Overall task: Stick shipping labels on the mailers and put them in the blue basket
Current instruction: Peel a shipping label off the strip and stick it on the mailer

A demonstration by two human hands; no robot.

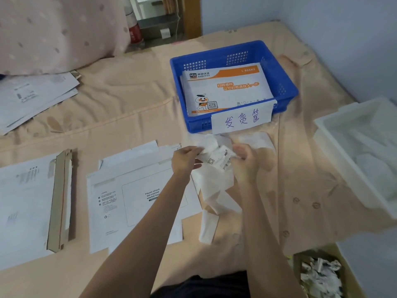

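My left hand (186,158) and my right hand (245,161) both pinch a white shipping label (217,157) with a QR code, held between them above the bed. A long strip of white backing paper (214,194) hangs down from it. To the left, a white mailer (137,198) lies flat with a printed waybill box facing up. The blue basket (285,82) stands beyond my hands. It holds a white and orange express mailer (225,89) and has a handwritten paper sign (241,120) on its front wall.
More white mailers lie at the left (23,201) and far left (32,97), one with a cardboard flap (61,198) raised. A white tray (335,147) sits at the right. A cardboard box of paper scraps (320,274) is at the lower right. A pink pillow (53,33) lies behind.
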